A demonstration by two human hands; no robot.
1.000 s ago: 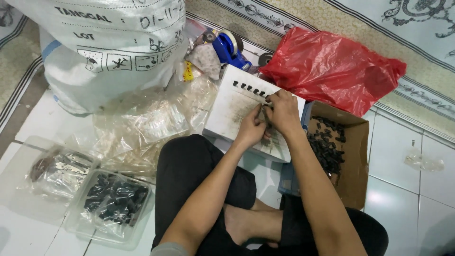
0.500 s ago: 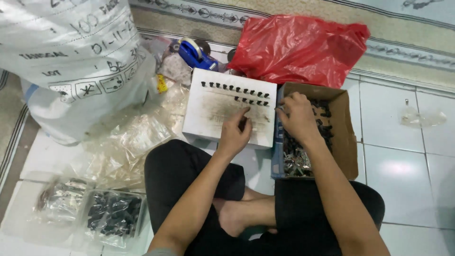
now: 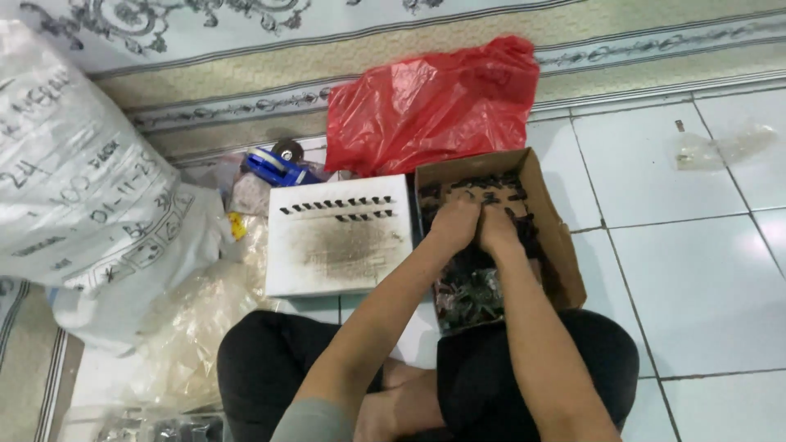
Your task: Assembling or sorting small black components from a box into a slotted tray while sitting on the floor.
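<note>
A: On the floor, directly ahead of the crossed legs, what is the layout?

B: A cardboard box (image 3: 565, 245) of small dark parts (image 3: 483, 190) stands open at the right, close enough for both arms to reach. A white board (image 3: 340, 245) lies flat against the box's left wall; two short rows of dark pieces sit along its far edge. A red plastic bag (image 3: 434, 102) rests beyond both, at the carpet edge, with a blue tape dispenser (image 3: 278, 168) near the board's far left corner.

A: State of the hands?

B: Left hand (image 3: 454, 223) and right hand (image 3: 498, 227) are side by side inside the box, fingers curled down into the parts. Whether either has closed on a piece cannot be told; the fingertips are hidden.

A: Remaining items?

B: A large white sack (image 3: 82, 196) and clear plastic bags (image 3: 196, 327) at the left.
</note>
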